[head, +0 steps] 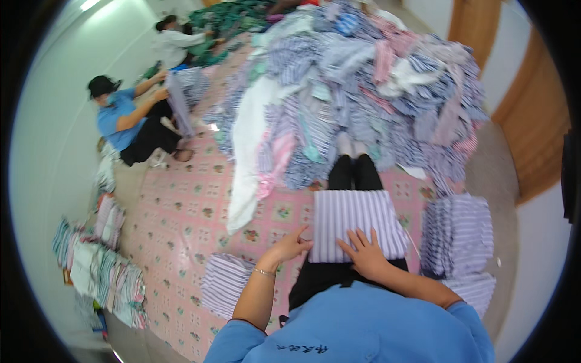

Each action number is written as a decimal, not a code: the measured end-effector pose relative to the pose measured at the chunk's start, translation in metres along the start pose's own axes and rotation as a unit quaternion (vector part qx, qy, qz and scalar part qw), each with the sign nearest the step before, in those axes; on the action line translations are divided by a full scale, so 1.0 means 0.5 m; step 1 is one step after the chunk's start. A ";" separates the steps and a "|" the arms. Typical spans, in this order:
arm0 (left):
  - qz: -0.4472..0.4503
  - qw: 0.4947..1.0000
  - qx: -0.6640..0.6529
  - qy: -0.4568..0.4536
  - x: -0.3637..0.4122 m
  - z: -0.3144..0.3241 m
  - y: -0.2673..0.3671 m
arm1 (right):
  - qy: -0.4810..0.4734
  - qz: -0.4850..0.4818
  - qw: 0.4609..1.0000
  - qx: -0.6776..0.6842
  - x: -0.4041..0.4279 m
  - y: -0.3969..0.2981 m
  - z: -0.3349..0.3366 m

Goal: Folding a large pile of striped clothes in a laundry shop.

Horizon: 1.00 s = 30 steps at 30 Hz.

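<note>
Across my lap lies a folded cloth with purple and white stripes (354, 218), flat and roughly square. My right hand (365, 256) rests on its lower part with the fingers spread, palm down. At the cloth's left edge is my left hand (290, 247), fingers partly bent and nothing in them; whether it touches the edge I cannot tell. Beyond my feet rises a large loose heap of striped garments (345, 90) in blue, white and pink. A folded striped bundle (227, 283) sits on the floor by my left forearm.
Stacks of folded striped cloth (458, 236) stand close on my right. Further left are bundled folded garments (109, 277) along the wall. A pink patterned floor sheet (181, 222) spreads beneath. One seated person (122, 120) holds up a garment; another person (174, 45) handles green cloth (227, 18).
</note>
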<state>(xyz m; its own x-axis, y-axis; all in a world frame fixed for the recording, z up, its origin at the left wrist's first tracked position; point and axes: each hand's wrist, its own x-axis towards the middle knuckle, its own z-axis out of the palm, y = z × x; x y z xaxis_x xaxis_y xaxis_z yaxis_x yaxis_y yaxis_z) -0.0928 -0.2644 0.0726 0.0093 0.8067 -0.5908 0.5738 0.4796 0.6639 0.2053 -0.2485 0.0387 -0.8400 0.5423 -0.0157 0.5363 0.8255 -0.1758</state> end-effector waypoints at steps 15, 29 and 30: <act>0.263 0.850 -0.404 0.212 -0.045 -0.227 0.162 | 0.038 0.090 0.948 0.302 0.073 0.022 -0.129; 0.023 0.872 -0.485 0.057 -0.012 0.133 -0.104 | 0.342 0.360 0.617 0.611 -0.253 0.133 -0.319; 0.014 0.876 -0.479 0.058 -0.006 0.132 -0.099 | 0.352 0.372 0.609 0.606 -0.284 0.144 -0.319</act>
<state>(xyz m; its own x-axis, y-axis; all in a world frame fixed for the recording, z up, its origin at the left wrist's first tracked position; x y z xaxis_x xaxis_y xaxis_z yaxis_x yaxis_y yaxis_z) -0.0672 -0.3132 0.0112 -0.1019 0.8264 -0.5539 -0.3756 0.4836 0.7906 0.3762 -0.2409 0.1854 0.0698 0.9804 -0.1844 -0.0665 -0.1798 -0.9814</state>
